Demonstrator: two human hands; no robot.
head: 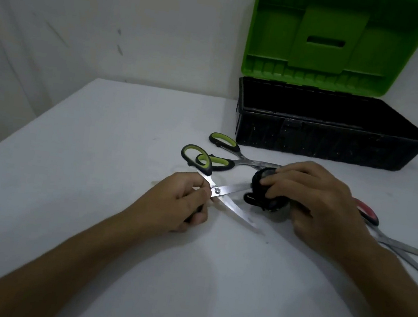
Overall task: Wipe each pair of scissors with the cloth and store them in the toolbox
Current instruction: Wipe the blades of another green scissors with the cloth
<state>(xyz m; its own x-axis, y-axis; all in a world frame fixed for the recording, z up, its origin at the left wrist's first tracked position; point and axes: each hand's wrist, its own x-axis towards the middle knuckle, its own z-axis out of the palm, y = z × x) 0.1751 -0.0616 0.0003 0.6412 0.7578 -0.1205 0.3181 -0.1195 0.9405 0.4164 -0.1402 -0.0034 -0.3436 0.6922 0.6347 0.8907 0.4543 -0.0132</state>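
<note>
White tabletop [98, 143] against a pale wall fills our head view. Our left hand [186, 203] pinches the open green-handled scissors [225, 189] near the pivot, blades spread; our right hand [314, 198] curls round the dark cloth [259, 191], pressing it on the upper blade. A second green pair [229, 155] lies just behind, red-handled scissors [370, 217] to the right (partly hidden). Behind stands the toolbox [324, 141], lid [338, 37] up

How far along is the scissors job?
Done: nothing visibly stored; the toolbox stands open. In hand: left hand holds open green scissors; right hand presses the cloth on one blade. Left: second green pair and red pair on the table.
</note>
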